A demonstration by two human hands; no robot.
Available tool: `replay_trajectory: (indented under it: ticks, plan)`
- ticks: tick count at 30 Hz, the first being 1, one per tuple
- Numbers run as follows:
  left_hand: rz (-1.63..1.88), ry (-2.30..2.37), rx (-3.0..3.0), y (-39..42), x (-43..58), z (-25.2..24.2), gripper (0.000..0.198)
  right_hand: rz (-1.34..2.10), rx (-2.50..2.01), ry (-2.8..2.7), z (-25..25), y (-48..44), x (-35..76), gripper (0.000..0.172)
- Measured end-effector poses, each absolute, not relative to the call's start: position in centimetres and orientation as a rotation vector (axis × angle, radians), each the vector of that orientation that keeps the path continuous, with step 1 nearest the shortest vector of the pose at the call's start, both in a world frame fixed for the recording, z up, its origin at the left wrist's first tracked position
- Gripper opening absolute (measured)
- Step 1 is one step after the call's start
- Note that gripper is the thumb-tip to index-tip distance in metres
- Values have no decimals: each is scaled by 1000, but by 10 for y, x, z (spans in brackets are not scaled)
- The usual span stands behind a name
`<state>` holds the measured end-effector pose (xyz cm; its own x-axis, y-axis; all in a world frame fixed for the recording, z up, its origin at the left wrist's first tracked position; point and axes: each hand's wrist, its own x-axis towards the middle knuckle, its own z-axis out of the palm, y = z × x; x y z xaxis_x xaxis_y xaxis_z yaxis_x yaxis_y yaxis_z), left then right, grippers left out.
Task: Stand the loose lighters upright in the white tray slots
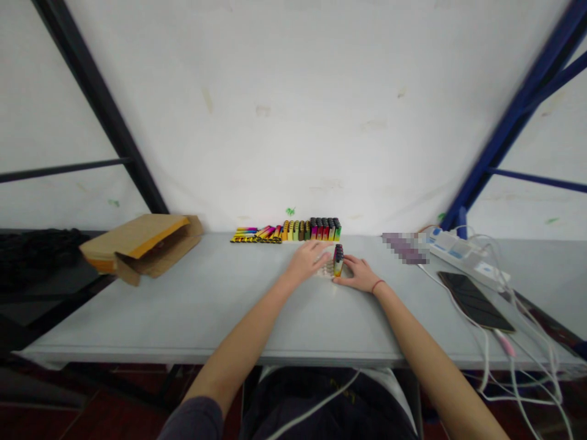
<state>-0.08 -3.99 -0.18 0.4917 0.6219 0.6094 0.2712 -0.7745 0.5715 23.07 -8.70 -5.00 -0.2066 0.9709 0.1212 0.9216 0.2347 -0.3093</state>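
A white tray with rows of holes [324,269] lies on the table in front of me. Upright lighters [338,261] with black tops stand in a row at its right end. My right hand [361,275] grips that end of the tray, thumb at the near corner and fingers along the side. Over the left part of the tray hovers my left hand [306,264], its fingers apart and nothing seen between them. Behind it stand more upright lighters, yellow-green ones [296,230] and black-topped coloured ones [325,228]. Loose lighters [257,235] lie in a pile farther left.
An opened cardboard box [142,241] sits on the table's left side. To the right are a phone [476,300], a white power strip [468,256] and tangled white cables [527,305]. A pixelated purple object [406,248] lies near the wall [293,122].
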Motion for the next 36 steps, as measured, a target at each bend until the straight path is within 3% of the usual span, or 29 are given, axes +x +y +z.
replay_trajectory:
  ticks: [3, 8, 14, 24, 36]
  plan:
    - [1420, 1120, 2167, 7, -52, 13, 27, 253, -1762, -2230, -50, -87, 231, 79]
    - [1058, 1849, 2239, 76, -164, 7, 42, 249, -1752, -2223, -51, -89, 231, 79]
    - [491, 1875, 2588, 104, -212, -17, 51, 243, -1729, -2213, -52, -91, 231, 83]
    - [234, 2142, 2478, 102, -208, -17, 59, 229, -1728, -2224, -51, -94, 230, 78]
    - [392, 2474, 2000, 81, -171, -10, 63, 213, -1752, -2231, -50, -96, 229, 77]
